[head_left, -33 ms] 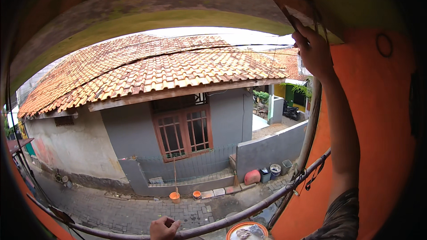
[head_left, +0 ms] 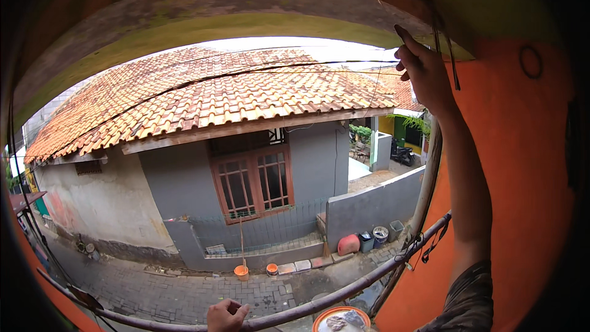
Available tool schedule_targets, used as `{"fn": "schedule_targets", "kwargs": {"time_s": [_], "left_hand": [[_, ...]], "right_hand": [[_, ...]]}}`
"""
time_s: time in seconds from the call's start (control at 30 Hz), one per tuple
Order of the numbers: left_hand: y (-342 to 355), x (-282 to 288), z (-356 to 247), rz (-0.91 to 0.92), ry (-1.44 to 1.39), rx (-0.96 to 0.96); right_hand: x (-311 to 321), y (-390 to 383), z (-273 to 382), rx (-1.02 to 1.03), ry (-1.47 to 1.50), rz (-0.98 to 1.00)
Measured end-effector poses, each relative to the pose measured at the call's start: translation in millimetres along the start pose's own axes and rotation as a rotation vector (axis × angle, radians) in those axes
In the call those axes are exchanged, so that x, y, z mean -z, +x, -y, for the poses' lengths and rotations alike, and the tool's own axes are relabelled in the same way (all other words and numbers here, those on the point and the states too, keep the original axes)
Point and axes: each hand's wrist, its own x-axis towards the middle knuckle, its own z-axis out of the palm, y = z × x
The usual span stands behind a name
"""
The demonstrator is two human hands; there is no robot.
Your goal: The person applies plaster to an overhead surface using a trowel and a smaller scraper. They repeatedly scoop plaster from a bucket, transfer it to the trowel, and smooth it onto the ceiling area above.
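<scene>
The right grip [head_left: 424,71], raised, fingers partly curled, is near the overhead beam [head_left: 246,1], toward its right end; its hold is unclear. Dark strands [head_left: 455,77] hang beside it. The left grip [head_left: 227,316], curled, contents hidden, is at the pole [head_left: 369,278].

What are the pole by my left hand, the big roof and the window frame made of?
Pole: possibly bamboo, dull brown, from faint knots along it. Roof: probably clay tiles, matte, weathered, given wavy, blotched orange rows. Window frame: perhaps painted wood, from its even reddish-brown coat; metal possible.
</scene>
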Motion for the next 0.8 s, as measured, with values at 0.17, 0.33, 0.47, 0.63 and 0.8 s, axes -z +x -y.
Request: {"fn": "schedule_targets", "kwargs": {"time_s": [0.17, 0.33, 0.47, 0.63, 0.8], "left_hand": [[4, -1, -1, -0.01, -0.013, 0.001], [9, -3, 4, -0.014, -0.025, 0.012], [7, -1, 5, -0.005, -0.028, 0.0], [5, 2, -1, 0.014, -0.033, 0.004], [0, 1, -13, 0.008, -0.012, -0.001]], "right_hand": [[-41, -39, 10, -0.296, 1.043, 0.208], [-68, -65, 15, -0.314, 1.398, 0.29], [-71, -84, 16, -0.364, 1.496, 0.325], [-69, -114, 14, -0.44, 1.533, 0.392], [-59, -135, 17, -0.496, 1.54, 0.418]]}}
